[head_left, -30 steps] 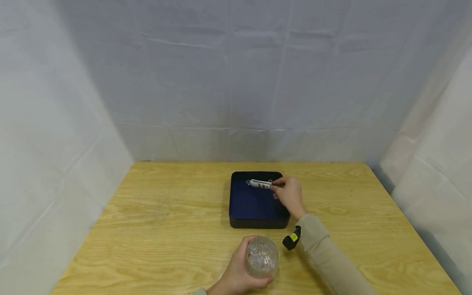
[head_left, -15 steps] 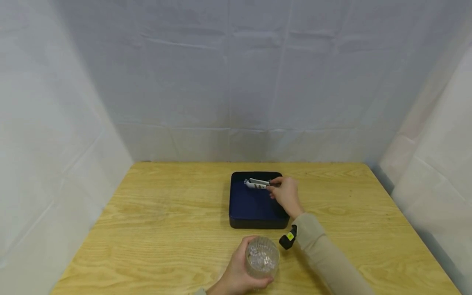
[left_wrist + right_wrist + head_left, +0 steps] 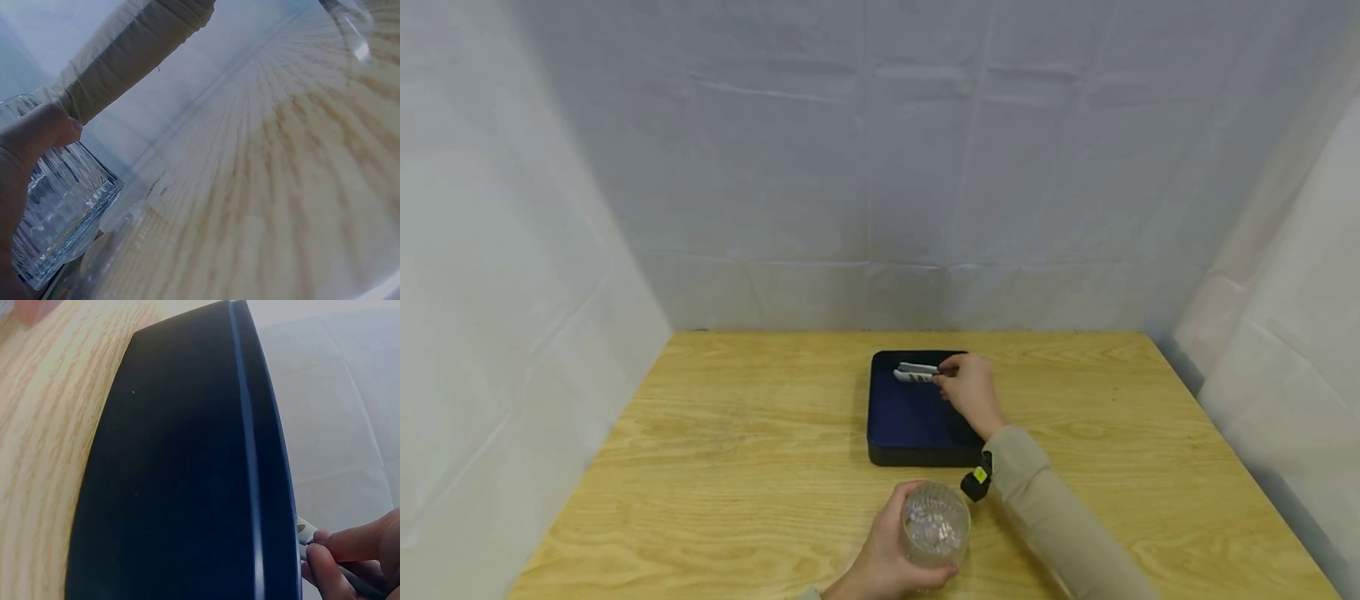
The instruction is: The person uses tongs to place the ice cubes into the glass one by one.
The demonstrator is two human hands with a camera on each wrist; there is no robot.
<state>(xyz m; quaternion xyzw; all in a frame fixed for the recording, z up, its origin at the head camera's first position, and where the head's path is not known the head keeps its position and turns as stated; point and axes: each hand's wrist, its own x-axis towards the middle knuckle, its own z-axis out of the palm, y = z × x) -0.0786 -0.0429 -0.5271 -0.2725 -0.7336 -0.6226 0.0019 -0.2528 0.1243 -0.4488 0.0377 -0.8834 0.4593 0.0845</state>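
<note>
In the head view, my left hand (image 3: 885, 546) grips a ribbed clear drinking glass (image 3: 934, 523) low at the near middle of the table. Shiny clear pieces show inside the glass; their kind is unclear. Over the back right part of a dark blue square tray (image 3: 917, 425), my right hand (image 3: 972, 392) pinches a slim white object (image 3: 914, 372). It shows two strips side by side, the lower with dark marks. In the right wrist view, the tray wall (image 3: 175, 450) hides most of it, and a thin dark rod (image 3: 362, 584) runs behind the fingers.
A pale wooden table (image 3: 737, 433) lies under everything. White sheeting (image 3: 775, 167) hangs behind it and on both sides. A black wrist camera (image 3: 976, 482) hangs under my right sleeve (image 3: 1052, 500), between the tray and the glass.
My right hand has shifted slightly left over the tray, and the white object with it. Its two strips now show more distinctly apart. The left hand and the glass stay put.
</note>
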